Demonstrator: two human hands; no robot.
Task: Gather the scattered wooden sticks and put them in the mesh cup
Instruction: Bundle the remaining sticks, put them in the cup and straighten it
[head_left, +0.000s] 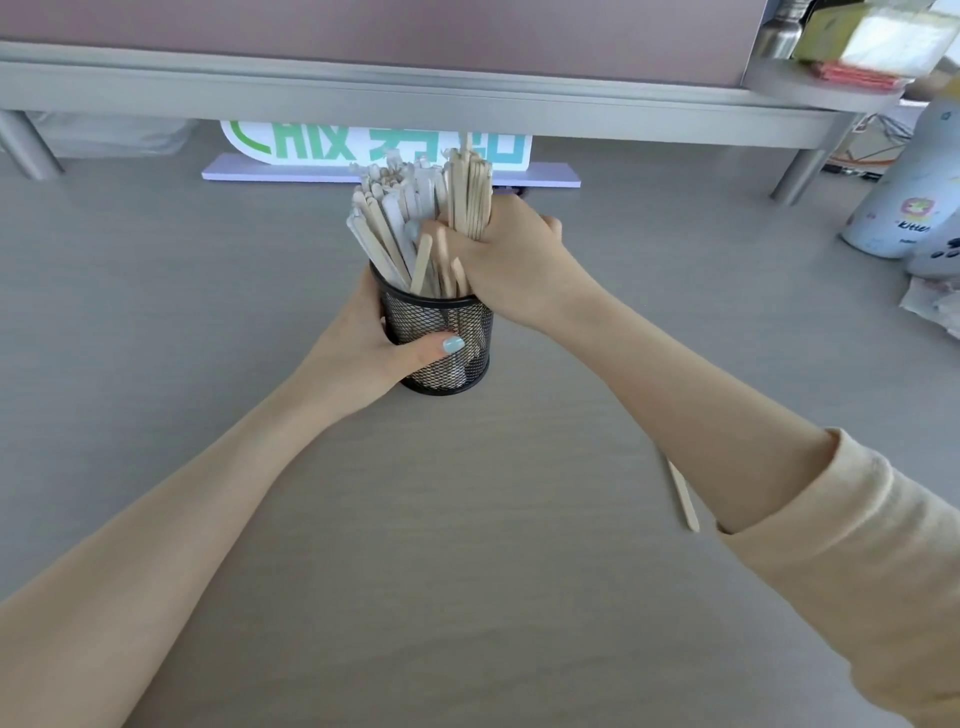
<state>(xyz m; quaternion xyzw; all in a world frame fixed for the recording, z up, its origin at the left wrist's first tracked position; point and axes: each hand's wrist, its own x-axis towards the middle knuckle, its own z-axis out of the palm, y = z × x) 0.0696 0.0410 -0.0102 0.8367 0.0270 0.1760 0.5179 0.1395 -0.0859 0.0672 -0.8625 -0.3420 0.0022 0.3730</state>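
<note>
Head camera, looking down over a grey desk (156, 312): a black mesh cup (439, 332) stands upright near the middle, crammed with pale wooden sticks (395, 218) that fan out well above its rim. The left hand (363, 338) wraps the cup's side, thumb pressed across the mesh, steadying it on the desk. The right hand (498, 260) is fisted tight around a bundle of sticks (470, 182), their lower ends entering the cup mouth beside the ones already standing there; some blur at the fingers leaves their exact placement unclear. One stray stick (684, 499) lies flat on the desk, near the right forearm and well apart from the cup. Behind the cup, a sign with green lettering (322, 150) sits under a raised shelf (415, 98); printed bottles (904, 208) stand at far right.

The sticks look light, thin and stiff, likely smooth enough to slip from a loose grasp and prone to splaying, so a firm hold around the middle of the bundle suits them. The flat stray will probably need a fingertip pinch at one end to lift it. The cup appears light enough to tip, so bracing it seems wise.
</note>
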